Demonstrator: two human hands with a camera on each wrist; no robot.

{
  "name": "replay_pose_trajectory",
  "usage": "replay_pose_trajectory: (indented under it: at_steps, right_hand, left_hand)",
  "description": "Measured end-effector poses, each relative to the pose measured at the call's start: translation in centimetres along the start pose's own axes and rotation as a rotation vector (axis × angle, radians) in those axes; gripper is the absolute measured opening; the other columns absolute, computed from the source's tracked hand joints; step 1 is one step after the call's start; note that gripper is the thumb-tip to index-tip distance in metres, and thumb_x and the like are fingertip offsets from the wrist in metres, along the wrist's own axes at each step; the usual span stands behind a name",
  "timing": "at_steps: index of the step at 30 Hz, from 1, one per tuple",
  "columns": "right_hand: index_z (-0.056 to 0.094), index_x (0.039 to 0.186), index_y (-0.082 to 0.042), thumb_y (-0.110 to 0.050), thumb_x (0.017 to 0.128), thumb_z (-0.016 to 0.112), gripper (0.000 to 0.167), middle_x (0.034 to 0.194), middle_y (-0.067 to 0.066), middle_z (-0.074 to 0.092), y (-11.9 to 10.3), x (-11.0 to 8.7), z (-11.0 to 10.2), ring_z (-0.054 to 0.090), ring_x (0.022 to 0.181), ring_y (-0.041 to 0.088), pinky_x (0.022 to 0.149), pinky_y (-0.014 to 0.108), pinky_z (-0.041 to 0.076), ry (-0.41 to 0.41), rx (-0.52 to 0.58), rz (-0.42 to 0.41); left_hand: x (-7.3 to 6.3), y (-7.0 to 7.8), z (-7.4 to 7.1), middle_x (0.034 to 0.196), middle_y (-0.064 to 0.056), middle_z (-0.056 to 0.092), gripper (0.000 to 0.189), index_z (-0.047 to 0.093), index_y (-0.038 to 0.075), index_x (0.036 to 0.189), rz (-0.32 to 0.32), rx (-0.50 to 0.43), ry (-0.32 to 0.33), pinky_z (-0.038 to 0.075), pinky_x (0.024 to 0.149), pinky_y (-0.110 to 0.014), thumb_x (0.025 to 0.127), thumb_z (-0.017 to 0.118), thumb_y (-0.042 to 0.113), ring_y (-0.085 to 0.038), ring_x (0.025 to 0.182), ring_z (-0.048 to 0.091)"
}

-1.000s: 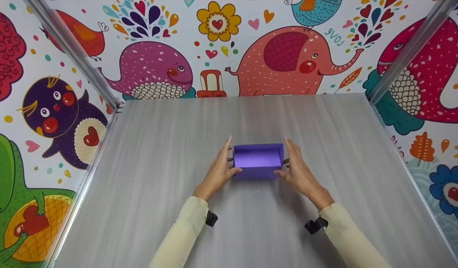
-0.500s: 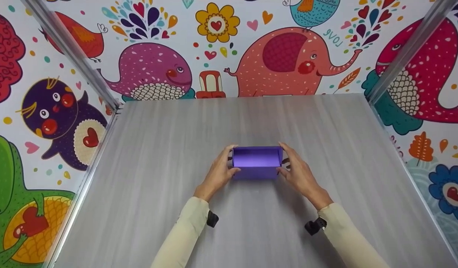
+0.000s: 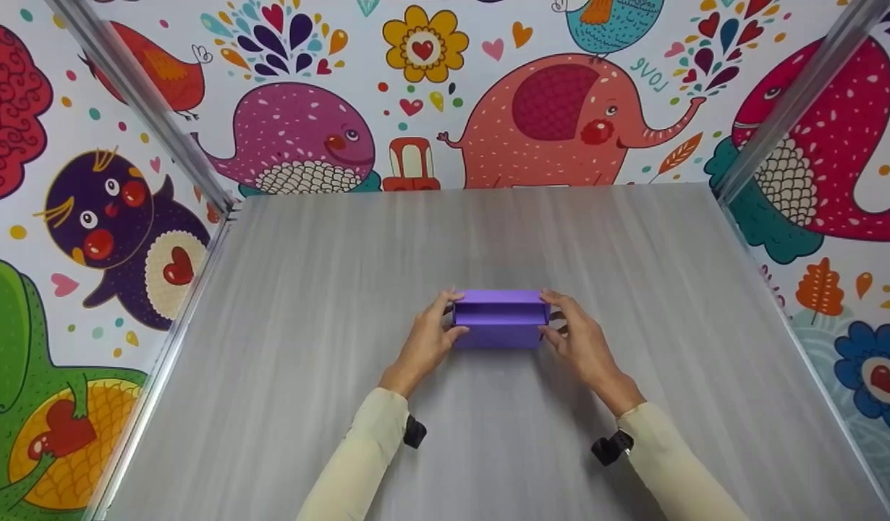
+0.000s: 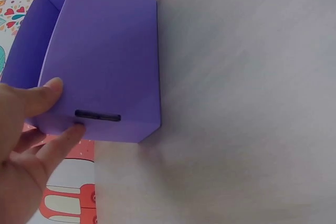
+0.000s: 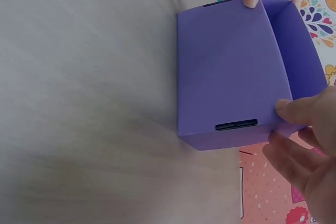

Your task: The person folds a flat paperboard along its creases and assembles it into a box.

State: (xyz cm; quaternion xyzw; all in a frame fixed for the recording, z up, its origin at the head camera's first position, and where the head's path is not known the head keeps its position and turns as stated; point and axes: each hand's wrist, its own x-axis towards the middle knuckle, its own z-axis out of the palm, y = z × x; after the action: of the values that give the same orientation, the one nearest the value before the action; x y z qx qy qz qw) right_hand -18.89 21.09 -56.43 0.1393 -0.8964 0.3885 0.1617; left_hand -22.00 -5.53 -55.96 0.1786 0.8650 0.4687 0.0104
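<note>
A purple folding box [image 3: 500,336] stands on the table in the middle of the head view, its top partly open and its far flap [image 3: 499,297] tipped inward over the opening. At its left end, my left hand [image 3: 425,340] grips it with the thumb on the near top edge and the index finger at the flap's corner. My right hand [image 3: 581,344] grips the other end the same way. Both wrist views show a thumb on the near panel [image 4: 105,51] by the dark slot [image 5: 236,124], with other fingers against the end wall.
The grey wood-grain table [image 3: 329,289] spreads around the box. Cartoon-printed walls [image 3: 416,101] rise behind and at both sides, with metal posts [image 3: 148,108] at the rear corners. Black straps with small devices [image 3: 613,446] sit on the wrists.
Both index fingers have come from beside the box onto the far flap's corners. That flap has folded from upright toward me, narrowing the opening. The box has stayed in place.
</note>
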Motion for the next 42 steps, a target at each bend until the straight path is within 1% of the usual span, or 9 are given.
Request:
replay_pose_trajectory:
  at_steps: [7, 15, 19, 22, 24, 27, 29, 32, 42]
  right_hand:
    - [0.062, 0.128, -0.001, 0.007, 0.081, 0.077, 0.050, 0.133, 0.015, 0.065, 0.5, -0.4, 0.6, 0.072, 0.096, 0.029, 0.067, 0.043, 0.060, 0.082, -0.002, -0.073]
    - [0.067, 0.123, -0.002, 0.006, 0.082, 0.077, 0.043, 0.132, 0.013, 0.067, 0.5, -0.6, 0.8, 0.072, 0.099, 0.025, 0.069, 0.038, 0.060, 0.103, -0.016, -0.090]
    - [0.069, 0.120, -0.001, 0.004, 0.084, 0.074, 0.037, 0.132, 0.014, 0.067, 0.9, -0.8, 1.0, 0.072, 0.107, 0.026, 0.082, 0.031, 0.059, 0.122, -0.053, -0.145]
    - [0.070, 0.117, 0.000, 0.004, 0.085, 0.073, 0.033, 0.130, 0.015, 0.068, 1.3, -0.8, 1.3, 0.070, 0.112, 0.029, 0.096, 0.019, 0.052, 0.148, -0.075, -0.190]
    - [0.071, 0.114, 0.001, 0.006, 0.084, 0.073, 0.031, 0.128, 0.016, 0.068, 1.5, -0.9, 1.5, 0.069, 0.113, 0.031, 0.100, 0.012, 0.045, 0.168, -0.073, -0.222]
    - [0.071, 0.113, 0.002, 0.009, 0.084, 0.072, 0.030, 0.127, 0.018, 0.068, 1.8, -1.0, 1.8, 0.070, 0.111, 0.031, 0.101, 0.009, 0.042, 0.190, -0.076, -0.273]
    - [0.070, 0.114, 0.003, 0.013, 0.084, 0.070, 0.032, 0.126, 0.020, 0.068, 1.9, -1.0, 1.9, 0.071, 0.109, 0.032, 0.098, 0.012, 0.046, 0.199, -0.073, -0.303]
    - [0.068, 0.120, 0.005, 0.015, 0.085, 0.067, 0.037, 0.127, 0.021, 0.067, 2.1, -1.2, 2.1, 0.071, 0.107, 0.032, 0.095, 0.017, 0.052, 0.199, -0.064, -0.321]
    - [0.064, 0.125, 0.008, 0.020, 0.083, 0.065, 0.043, 0.128, 0.023, 0.063, 2.2, -1.5, 2.2, 0.074, 0.099, 0.032, 0.096, 0.005, 0.044, 0.188, -0.038, -0.315]
  left_hand:
    - [-0.3, -0.2, 0.3, 0.143, -0.017, 0.059, 0.068, 0.039, -0.005, 0.150, 0.048, 0.012, 0.050, 0.048, 0.108, -0.038, 0.091, 0.070, 0.007, -0.032, 0.137, 0.053]
    - [-0.5, -0.9, 0.6, 0.132, -0.014, 0.067, 0.069, 0.039, -0.007, 0.149, 0.083, 0.012, 0.102, 0.044, 0.112, -0.040, 0.090, 0.071, 0.009, -0.032, 0.134, 0.055]
    - [-0.6, -1.1, 0.7, 0.139, -0.019, 0.060, 0.065, 0.044, -0.005, 0.147, 0.098, -0.009, 0.113, 0.047, 0.108, -0.038, 0.089, 0.071, 0.009, -0.033, 0.134, 0.054]
    - [-0.5, -1.2, 0.7, 0.138, -0.021, 0.059, 0.063, 0.046, -0.008, 0.144, 0.120, -0.007, 0.119, 0.050, 0.105, -0.038, 0.089, 0.072, 0.009, -0.034, 0.131, 0.057]
    - [-0.5, -1.2, 0.7, 0.138, -0.023, 0.058, 0.054, 0.055, -0.009, 0.136, 0.134, -0.008, 0.121, 0.050, 0.104, -0.038, 0.088, 0.072, 0.009, -0.034, 0.129, 0.058]
    - [-0.6, -1.3, 0.6, 0.140, -0.027, 0.054, 0.039, 0.065, -0.009, 0.122, 0.159, -0.007, 0.127, 0.052, 0.101, -0.038, 0.088, 0.072, 0.009, -0.035, 0.126, 0.059]
    - [-0.7, -1.3, 0.6, 0.141, -0.030, 0.050, 0.026, 0.070, -0.007, 0.109, 0.177, -0.006, 0.132, 0.053, 0.099, -0.037, 0.089, 0.071, 0.009, -0.036, 0.126, 0.059]
    - [-0.8, -1.3, 0.7, 0.140, -0.031, 0.050, 0.018, 0.073, -0.004, 0.100, 0.195, -0.012, 0.137, 0.055, 0.097, -0.037, 0.089, 0.071, 0.010, -0.035, 0.123, 0.061]
    - [-1.1, -1.6, 1.0, 0.142, -0.028, 0.050, 0.025, 0.072, -0.002, 0.112, 0.184, -0.017, 0.146, 0.055, 0.097, -0.035, 0.091, 0.070, 0.011, -0.035, 0.126, 0.059]
